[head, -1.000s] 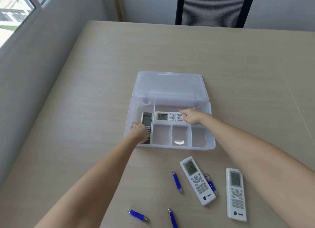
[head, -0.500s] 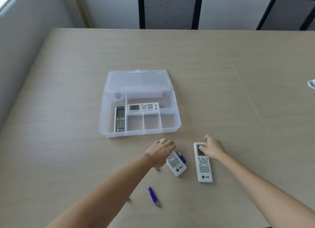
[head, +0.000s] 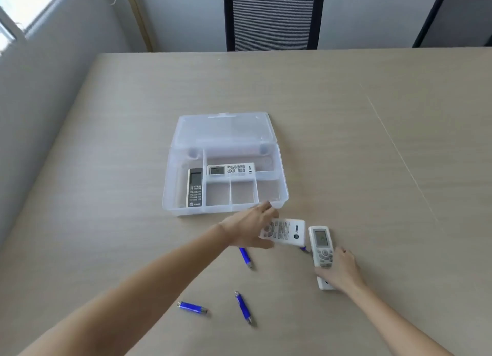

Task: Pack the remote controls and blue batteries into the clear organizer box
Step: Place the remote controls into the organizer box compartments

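Head view: a person at a pale worktop (head: 346, 116), two remotes packed, two in hand.
Box (head: 170, 190): clear, lid laid back; a dark remote (head: 195, 187) lies in the left compartment, a white remote (head: 230, 169) in the long rear one; the three small front cells hold nothing.
Batteries: three in plain sight on the worktop, one (head: 192, 307) nearest the left, one (head: 243, 307) beside it, one (head: 245, 257) under the left wrist; a blue tip shows between the held remotes.
Left hand (head: 251, 229): fingers closed round the screen end of a third remote (head: 286, 232), apparently raised, just in front of the box.
Right hand (head: 339, 271): fingers pressed on the lower end of a fourth remote (head: 321, 245); whether it is lifted, cannot tell.
Handling: remotes look light, stiff, smooth plastic, best gripped across the narrow sides; batteries are small and likely to roll, so pinch at mid-length.
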`<state>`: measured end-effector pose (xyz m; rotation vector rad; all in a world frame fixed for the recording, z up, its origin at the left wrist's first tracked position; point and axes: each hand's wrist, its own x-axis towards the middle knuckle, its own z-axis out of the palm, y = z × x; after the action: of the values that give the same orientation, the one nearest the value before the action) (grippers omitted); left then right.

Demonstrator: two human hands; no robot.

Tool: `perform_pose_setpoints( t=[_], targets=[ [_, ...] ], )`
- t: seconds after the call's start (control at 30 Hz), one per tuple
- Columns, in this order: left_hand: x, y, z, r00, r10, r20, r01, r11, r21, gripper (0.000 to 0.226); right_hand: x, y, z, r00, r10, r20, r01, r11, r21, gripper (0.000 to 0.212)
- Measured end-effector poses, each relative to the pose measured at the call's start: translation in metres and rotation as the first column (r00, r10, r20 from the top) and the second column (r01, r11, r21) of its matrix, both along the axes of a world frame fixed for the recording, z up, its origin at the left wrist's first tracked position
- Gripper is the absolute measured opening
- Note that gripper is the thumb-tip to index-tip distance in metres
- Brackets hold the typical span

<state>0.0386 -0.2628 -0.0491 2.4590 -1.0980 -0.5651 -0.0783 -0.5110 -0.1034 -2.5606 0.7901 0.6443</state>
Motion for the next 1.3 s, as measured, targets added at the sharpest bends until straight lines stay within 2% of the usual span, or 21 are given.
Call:
perform_pose_setpoints(
  t=[0.07,0.13,0.17,0.23,0.27,0.3,0.4,0.5,0.57,0.67,0.8,0.87,0.9,0.97,1.03,1.1,1.13,1.17,1.2,1.23,1.3],
  targets=[
    [0.027,0.016,0.017,0.991,0.133,0.008,-0.132,0.987,-0.093,0.058,0.010,-0.005,0.003,0.994,-0.101,0.028,0.099,0.993,0.063,0.053],
    [0.064,0.030,0.028,0.959,0.284,0.001,-0.281,0.951,-0.130,0.058,0.027,-0.013,0.010,0.962,-0.271,0.024,0.257,0.934,0.248,0.042],
    [0.083,0.035,0.032,0.940,0.340,-0.004,-0.338,0.933,-0.124,0.059,0.037,-0.016,0.015,0.924,-0.382,-0.004,0.351,0.845,0.403,0.036],
    [0.119,0.044,0.031,0.915,0.403,-0.006,-0.403,0.913,-0.063,0.064,0.060,-0.022,0.027,0.834,-0.542,-0.100,0.463,0.592,0.660,0.025],
    [0.134,0.046,0.028,0.911,0.413,-0.007,-0.413,0.910,-0.020,0.067,0.071,-0.025,0.033,0.809,-0.573,-0.131,0.471,0.499,0.728,0.021],
    [0.148,0.048,0.023,0.912,0.411,-0.010,-0.410,0.912,0.026,0.069,0.083,-0.026,0.041,0.809,-0.570,-0.143,0.456,0.455,0.765,0.017],
    [0.176,0.045,0.006,0.927,0.375,-0.012,-0.368,0.915,0.167,0.062,0.118,-0.026,0.063,0.893,-0.442,-0.087,0.323,0.492,0.808,0.013],
    [0.192,0.040,-0.014,0.944,0.328,-0.034,-0.304,0.906,0.295,0.046,0.153,-0.019,0.079,0.963,-0.269,0.000,0.167,0.597,0.785,0.026],
    [0.196,0.038,-0.028,0.947,0.312,-0.081,-0.268,0.901,0.341,0.044,0.174,-0.011,0.084,0.977,-0.210,0.034,0.105,0.617,0.780,0.035],
    [0.196,0.038,-0.045,0.925,0.350,-0.147,-0.279,0.889,0.364,0.043,0.202,0.002,0.086,0.982,-0.179,0.066,0.061,0.620,0.782,0.046],
    [0.193,0.040,-0.052,0.923,0.368,-0.114,-0.291,0.860,0.418,0.043,0.232,0.017,0.082,0.984,-0.091,0.155,-0.054,0.676,0.735,0.044],
    [0.192,0.048,-0.047,0.925,0.372,-0.080,-0.321,0.875,0.362,0.040,0.247,0.025,0.080,0.977,0.005,0.212,-0.151,0.719,0.678,0.044],
    [0.190,0.056,-0.043,0.920,0.391,-0.035,-0.368,0.888,0.275,0.037,0.255,0.030,0.080,0.972,0.057,0.229,-0.197,0.732,0.652,0.046],
    [0.179,0.078,-0.039,0.841,0.526,0.129,-0.532,0.846,0.020,0.031,0.272,0.043,0.078,0.951,0.186,0.247,-0.300,0.751,0.588,0.054],
    [0.161,0.104,-0.037,0.623,0.731,0.280,-0.717,0.676,-0.168,0.033,0.287,0.062,0.074,0.909,0.344,0.235,-0.416,0.750,0.514,0.062],
    [0.141,0.129,-0.041,0.410,0.869,0.275,-0.872,0.463,-0.162,0.040,0.299,0.084,0.068,0.857,0.473,0.203,-0.509,0.722,0.469,0.065],
    [0.134,0.138,-0.044,0.358,0.906,0.225,-0.917,0.386,-0.100,0.043,0.303,0.094,0.064,0.834,0.522,0.181,-0.541,0.706,0.457,0.066],
    [0.127,0.144,-0.048,0.350,0.921,0.169,-0.932,0.360,-0.032,0.044,0.307,0.104,0.060,0.815,0.559,0.156,-0.561,0.691,0.455,0.066],
    [0.123,0.148,-0.051,0.376,0.919,0.119,-0.926,0.377,0.014,0.045,0.309,0.112,0.056,0.806,0.578,0.131,-0.564,0.680,0.469,0.066],
    [0.120,0.151,-0.054,0.413,0.908,0.071,-0.911,0.413,0.015,0.045,0.310,0.120,0.052,0.807,0.579,0.114,-0.552,0.673,0.492,0.065],
    [0.120,0.154,-0.056,0.442,0.897,-0.009,-0.894,0.440,-0.085,0.045,0.309,0.132,0.043,0.831,0.546,0.110,-0.515,0.678,0.524,0.058]
  ],
)
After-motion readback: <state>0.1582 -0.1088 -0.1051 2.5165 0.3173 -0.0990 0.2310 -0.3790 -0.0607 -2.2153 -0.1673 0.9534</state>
